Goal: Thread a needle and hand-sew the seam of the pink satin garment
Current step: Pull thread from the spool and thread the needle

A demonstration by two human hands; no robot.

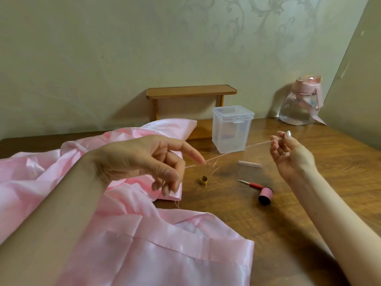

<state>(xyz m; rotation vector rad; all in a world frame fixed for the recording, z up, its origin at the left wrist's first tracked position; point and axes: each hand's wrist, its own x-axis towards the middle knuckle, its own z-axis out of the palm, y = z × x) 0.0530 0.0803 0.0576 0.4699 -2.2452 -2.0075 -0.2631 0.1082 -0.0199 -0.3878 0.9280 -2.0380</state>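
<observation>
Bare forearms (340, 213); right hand (288, 155) wears a ring (284, 153) (pearly nail polish).

Pink thread (247, 147) runs taut in front of the clear box (233, 129), pinched by right hand (288, 153), held by left hand (144, 159).

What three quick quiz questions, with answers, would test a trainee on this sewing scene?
1. True or false: the pink thread runs taut between the left hand and the right hand.
2. Which lies nearest the thread spool? A thimble, B seam ripper, C water bottle.
3. Fill in: the lid of the clear plastic box is ____.
Key: 1 true; 2 B; 3 closed.
</observation>
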